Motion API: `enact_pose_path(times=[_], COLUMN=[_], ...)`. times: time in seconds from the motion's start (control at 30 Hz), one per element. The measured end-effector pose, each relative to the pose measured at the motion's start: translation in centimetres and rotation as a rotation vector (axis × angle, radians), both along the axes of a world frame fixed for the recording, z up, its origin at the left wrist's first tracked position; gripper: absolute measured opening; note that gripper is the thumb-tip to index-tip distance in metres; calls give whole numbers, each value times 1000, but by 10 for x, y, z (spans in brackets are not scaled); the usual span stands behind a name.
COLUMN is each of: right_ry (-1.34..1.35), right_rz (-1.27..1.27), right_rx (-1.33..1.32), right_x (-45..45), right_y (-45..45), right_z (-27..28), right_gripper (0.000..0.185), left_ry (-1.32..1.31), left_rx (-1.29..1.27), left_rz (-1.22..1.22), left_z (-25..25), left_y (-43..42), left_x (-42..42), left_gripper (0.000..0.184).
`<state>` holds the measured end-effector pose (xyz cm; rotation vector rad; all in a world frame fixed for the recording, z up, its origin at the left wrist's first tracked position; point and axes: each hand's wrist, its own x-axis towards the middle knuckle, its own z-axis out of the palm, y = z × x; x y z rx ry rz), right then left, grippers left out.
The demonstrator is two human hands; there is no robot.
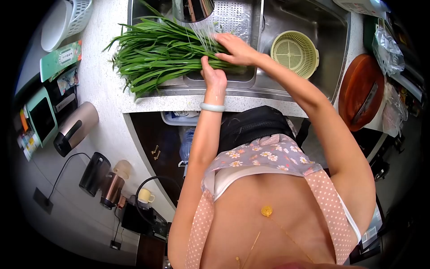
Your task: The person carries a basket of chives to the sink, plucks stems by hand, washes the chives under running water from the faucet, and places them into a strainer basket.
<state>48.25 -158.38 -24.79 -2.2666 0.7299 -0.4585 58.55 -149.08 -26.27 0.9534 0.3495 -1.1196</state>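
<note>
Long green leaves (156, 56) in a thick bunch, lying across the left basin (257, 49) of the sink, tips spread over its left edge and onto the worktop (101, 83). Water (205, 36) falling in thin streams from the tap head (193, 11) onto the right part of the bunch.

Left hand (214, 77): at the near side of the bunch, forearm reaching almost straight forward, one digit pointing up against the leaves. Grip partly hidden; cannot tell how far closed. Pale bracelet (212, 107) round the wrist.

Right hand (236, 49): forearm slanting in from the right across the near side of the sink, hand pointing left. Grip fairly wide, fingers laid over the right part of the bunch, thumb apart from them, close to the falling water.

Farther out: perforated metal surface (233, 18) beyond the right hand; yellow-green basket (293, 54) in the right basin (331, 54); round brown board (358, 83) to the right of the sink; white basket (79, 20) at far left.
</note>
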Motion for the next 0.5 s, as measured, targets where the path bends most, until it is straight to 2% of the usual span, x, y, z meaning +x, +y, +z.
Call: enact_pose_path(times=[0.07,0.1,0.13,0.2,0.3,0.43,0.5], right_ry=[82,-103,-163,26,64,424,305], right_rz=[45,-92,-230,-352,-238,-42,-17], right_rx=[277,353,441,446,-88,-137,81], right_x=[-8,-6,-4,7,25,46,45], right_y=[-23,-34,-49,-72,-86,-78,-82], right_z=[5,-10,-30,-36,-28,-47,-55], right_gripper=[50,45,39,35,36,36,32], left_ry=[18,8,-1,-5,25,58,76], left_rx=[175,220,261,286,250,206,207], left_rz=[-15,-11,-3,10,10,-6,-4], left_z=[9,10,9,9,10,5,4], left_y=[0,0,-3,-7,-5,-5,-3], left_x=[4,4,3,4,2,5,6], left_gripper=[34,33,33,33,34,35,36])
